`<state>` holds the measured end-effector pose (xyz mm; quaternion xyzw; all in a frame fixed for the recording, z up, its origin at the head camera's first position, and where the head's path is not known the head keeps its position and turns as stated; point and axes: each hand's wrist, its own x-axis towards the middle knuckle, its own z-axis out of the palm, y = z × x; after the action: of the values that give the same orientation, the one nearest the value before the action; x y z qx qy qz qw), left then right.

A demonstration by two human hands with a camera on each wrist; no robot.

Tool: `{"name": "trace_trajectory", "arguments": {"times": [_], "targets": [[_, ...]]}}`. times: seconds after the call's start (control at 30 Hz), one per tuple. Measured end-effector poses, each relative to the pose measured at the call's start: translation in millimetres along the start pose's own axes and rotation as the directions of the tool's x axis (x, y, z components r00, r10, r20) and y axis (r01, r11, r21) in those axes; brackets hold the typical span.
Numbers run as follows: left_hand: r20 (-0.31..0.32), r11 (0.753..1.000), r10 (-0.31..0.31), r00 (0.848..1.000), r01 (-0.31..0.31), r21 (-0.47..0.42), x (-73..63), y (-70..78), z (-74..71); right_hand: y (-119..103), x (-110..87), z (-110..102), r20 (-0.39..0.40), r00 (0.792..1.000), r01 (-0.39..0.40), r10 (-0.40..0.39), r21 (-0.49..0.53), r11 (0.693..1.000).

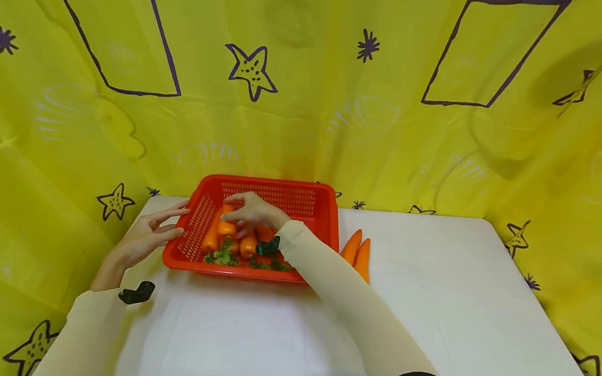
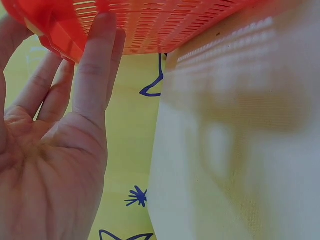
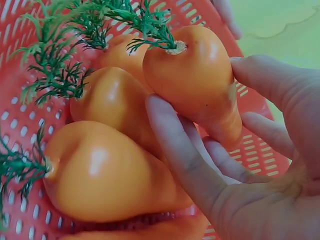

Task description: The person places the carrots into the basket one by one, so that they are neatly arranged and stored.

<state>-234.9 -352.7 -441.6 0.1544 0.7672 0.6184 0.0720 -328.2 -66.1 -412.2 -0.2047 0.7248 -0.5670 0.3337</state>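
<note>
An orange carrot with a feathery green top is in my right hand, thumb and fingers around its sides, inside the red plastic basket. Several more carrots lie in the basket beneath and beside it, among them a fat one and another at its side. At the basket's left side, my left hand touches the rim and outer wall with fairly straight fingers. The left wrist view shows the left palm bare, with the fingertips against the red plastic.
Two carrots lie on the white table just right of the basket, partly behind the right forearm. A yellow patterned curtain hangs behind the table and along both sides.
</note>
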Motion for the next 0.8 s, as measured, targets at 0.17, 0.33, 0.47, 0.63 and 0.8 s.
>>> {"name": "trace_trajectory", "arguments": {"times": [0.17, 0.33, 0.47, 0.63, 0.8], "targets": [[0.001, 1.000, 0.002, 1.000, -0.002, 0.004, 0.9, 0.5, 1.1, 5.4, 7.0, 1.2, 0.003, 0.999, -0.039, 0.038, 0.025, 0.999], [-0.002, 1.000, 0.005, 1.000, -0.005, -0.001, 1.1, 1.2, 1.4, 4.0, 10.0, 3.2, 0.015, 0.998, -0.057, 0.057, 0.011, 0.998], [-0.005, 1.000, 0.006, 1.000, -0.006, -0.001, 1.1, 1.5, 2.0, 2.2, 10.8, 6.5, 0.015, 0.998, -0.062, 0.062, -0.001, 0.998], [-0.003, 1.000, -0.004, 1.000, 0.004, -0.004, 0.2, 1.6, 3.1, 3.0, 12.3, 11.3, 0.008, 0.997, -0.073, 0.073, 0.005, 0.997], [-0.005, 1.000, -0.012, 1.000, 0.013, 0.004, -0.4, 2.1, 2.1, 2.8, 13.5, 12.9, -0.002, 0.997, -0.082, 0.082, 0.015, 0.997]]}}
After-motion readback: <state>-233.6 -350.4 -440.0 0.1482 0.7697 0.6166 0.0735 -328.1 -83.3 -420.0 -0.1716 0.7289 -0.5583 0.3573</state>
